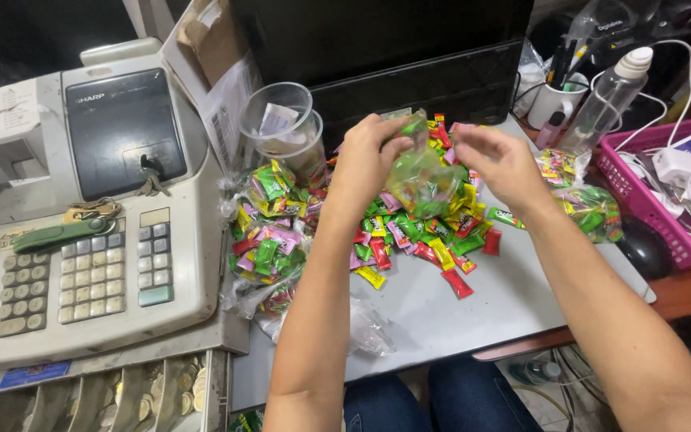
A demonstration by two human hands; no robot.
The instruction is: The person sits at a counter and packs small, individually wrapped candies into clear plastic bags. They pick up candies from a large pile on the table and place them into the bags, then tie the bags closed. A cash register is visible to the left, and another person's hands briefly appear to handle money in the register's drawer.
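Note:
My left hand (369,156) pinches the top of a small clear plastic bag (421,180) holding green wrapped candies, raised just above the grey tabletop (513,308). Just to the right of the bag's mouth is my right hand (499,164), fingers curled and close to it; whether it holds a candy is hidden. Under both hands lies a heap of loose wrapped candies (425,236) in red, green, yellow and pink. Filled clear candy bags (269,240) lie to the left of the heap, and another filled bag (589,208) lies to the right.
A beige cash register (81,216) fills the left side, its coin drawer (113,396) open below. Two clear plastic cups (285,128) stand behind the candy bags. A pink basket (665,200) with chargers, a spray bottle (609,100), a pen mug (557,100) and a black mouse (641,248) sit right.

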